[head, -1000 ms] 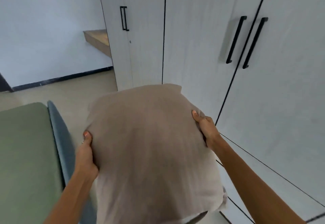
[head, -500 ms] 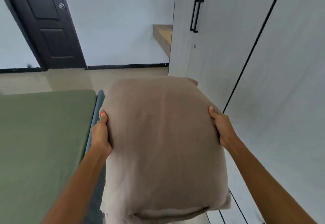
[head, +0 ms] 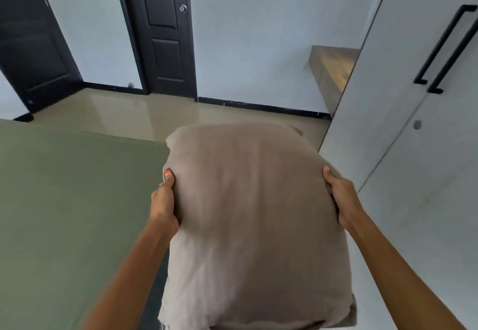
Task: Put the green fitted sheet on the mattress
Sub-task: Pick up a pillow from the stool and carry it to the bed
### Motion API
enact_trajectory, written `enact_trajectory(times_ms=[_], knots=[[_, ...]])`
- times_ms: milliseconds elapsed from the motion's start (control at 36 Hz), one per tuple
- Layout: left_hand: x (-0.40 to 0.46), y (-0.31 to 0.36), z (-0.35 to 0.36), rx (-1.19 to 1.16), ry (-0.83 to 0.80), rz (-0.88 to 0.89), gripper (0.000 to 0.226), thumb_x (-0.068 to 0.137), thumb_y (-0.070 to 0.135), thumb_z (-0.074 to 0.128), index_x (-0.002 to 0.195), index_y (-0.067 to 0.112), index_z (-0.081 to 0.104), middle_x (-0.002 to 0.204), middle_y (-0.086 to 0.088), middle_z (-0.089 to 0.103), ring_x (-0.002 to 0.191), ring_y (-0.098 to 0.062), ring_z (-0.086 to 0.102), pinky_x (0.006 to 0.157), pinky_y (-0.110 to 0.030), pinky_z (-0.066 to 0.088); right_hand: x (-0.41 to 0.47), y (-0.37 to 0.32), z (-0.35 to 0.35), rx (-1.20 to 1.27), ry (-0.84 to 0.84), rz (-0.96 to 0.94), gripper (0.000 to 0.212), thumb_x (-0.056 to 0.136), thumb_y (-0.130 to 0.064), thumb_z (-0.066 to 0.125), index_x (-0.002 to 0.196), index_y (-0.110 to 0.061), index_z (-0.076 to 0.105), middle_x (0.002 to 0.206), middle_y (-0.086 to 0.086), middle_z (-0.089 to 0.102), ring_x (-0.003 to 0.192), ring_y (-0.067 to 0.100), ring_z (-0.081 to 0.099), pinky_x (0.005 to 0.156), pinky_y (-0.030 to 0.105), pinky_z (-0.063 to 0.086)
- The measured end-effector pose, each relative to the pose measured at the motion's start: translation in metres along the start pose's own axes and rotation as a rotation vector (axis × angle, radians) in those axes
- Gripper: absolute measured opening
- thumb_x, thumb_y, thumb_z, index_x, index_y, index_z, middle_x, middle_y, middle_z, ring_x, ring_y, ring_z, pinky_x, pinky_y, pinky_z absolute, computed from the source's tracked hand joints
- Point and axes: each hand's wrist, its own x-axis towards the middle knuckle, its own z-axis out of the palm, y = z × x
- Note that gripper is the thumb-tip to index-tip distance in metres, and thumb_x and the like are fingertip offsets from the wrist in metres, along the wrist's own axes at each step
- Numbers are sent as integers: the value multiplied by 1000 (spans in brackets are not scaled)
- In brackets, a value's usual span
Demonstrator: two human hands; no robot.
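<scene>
A beige pillow (head: 253, 221) fills the middle of the view, held up in front of me. My left hand (head: 165, 200) grips its left edge, thumb on top. My right hand (head: 341, 197) grips its right edge the same way. The green fitted sheet (head: 72, 200) lies smooth and flat over the mattress on the left, reaching to the pillow's left edge. The mattress itself is hidden under the sheet and behind my left arm.
White wardrobe doors (head: 419, 148) with black handles (head: 439, 50) stand close on the right. A wooden shelf (head: 331, 71) juts from the far wall. Two dark doors (head: 165, 32) are at the back. Shiny beige floor (head: 181, 117) lies beyond the bed.
The view has swung left from the wardrobe toward the bed and the dark doors. The pillow, still held in both hands, now sits nearer the green sheet.
</scene>
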Motion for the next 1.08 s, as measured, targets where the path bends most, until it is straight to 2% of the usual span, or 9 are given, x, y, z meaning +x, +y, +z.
enact_trajectory(times_ms=[83, 306, 417, 583, 639, 750, 833, 944, 1083], knots=[[58, 19, 29, 13, 36, -12, 49, 93, 52, 51, 124, 14, 57, 110, 1, 61, 94, -16, 55, 82, -29, 41, 64, -19, 34, -3, -41, 5, 42, 93, -45, 55, 107, -7, 66, 93, 14, 72, 83, 26, 69, 63, 30, 51], [189, 87, 131, 81, 59, 35, 41, 93, 54, 49, 113, 20, 58, 99, 4, 61, 86, -15, 56, 81, -29, 40, 221, -79, 97, -8, -77, 24, 37, 94, -45, 53, 98, -12, 68, 83, 6, 70, 78, 20, 66, 63, 29, 48], [252, 105, 189, 64, 34, 66, 36, 93, 52, 50, 110, 20, 58, 90, 8, 62, 77, -6, 56, 78, -28, 41, 307, -95, 114, 8, -68, 24, 41, 92, -49, 54, 109, -14, 68, 96, 10, 71, 90, 24, 66, 75, 35, 52], [351, 121, 278, 38, 50, 48, 41, 91, 55, 52, 109, 20, 61, 109, 1, 65, 97, -17, 60, 87, -31, 45, 443, -130, 133, -39, -107, -3, 39, 93, -46, 53, 116, -15, 62, 93, 6, 67, 85, 17, 61, 68, 30, 45], [379, 125, 309, 16, 74, 32, 44, 90, 56, 53, 114, 20, 61, 113, 0, 64, 103, -19, 58, 94, -34, 45, 491, -147, 139, -36, -148, 27, 37, 93, -43, 55, 110, -12, 64, 93, 14, 69, 81, 20, 63, 66, 32, 49], [430, 141, 364, -31, 143, 18, 51, 88, 58, 54, 121, 19, 60, 118, -1, 62, 109, -20, 57, 102, -38, 42, 583, -184, 160, -48, -224, 46, 53, 91, -46, 57, 115, 1, 63, 107, 32, 63, 82, 26, 54, 89, 45, 50], [471, 155, 391, -52, 204, 6, 52, 88, 59, 53, 119, 19, 60, 119, -2, 63, 108, -21, 58, 101, -39, 42, 641, -208, 186, -57, -265, 13, 42, 93, -43, 56, 111, -6, 67, 105, 23, 68, 83, 23, 61, 89, 42, 50], [518, 173, 419, -111, 261, 30, 49, 89, 55, 55, 120, 18, 59, 112, -2, 64, 97, -21, 60, 85, -34, 46, 714, -228, 227, -67, -336, 16, 37, 92, -45, 57, 102, -13, 70, 107, 19, 69, 91, 28, 66, 91, 43, 51], [589, 197, 441, -153, 325, 48, 51, 87, 57, 57, 118, 17, 61, 112, -1, 65, 95, -21, 60, 82, -36, 46, 798, -246, 295, -51, -383, 0, 37, 91, -45, 58, 113, -17, 68, 102, 5, 72, 96, 22, 67, 92, 39, 52]])
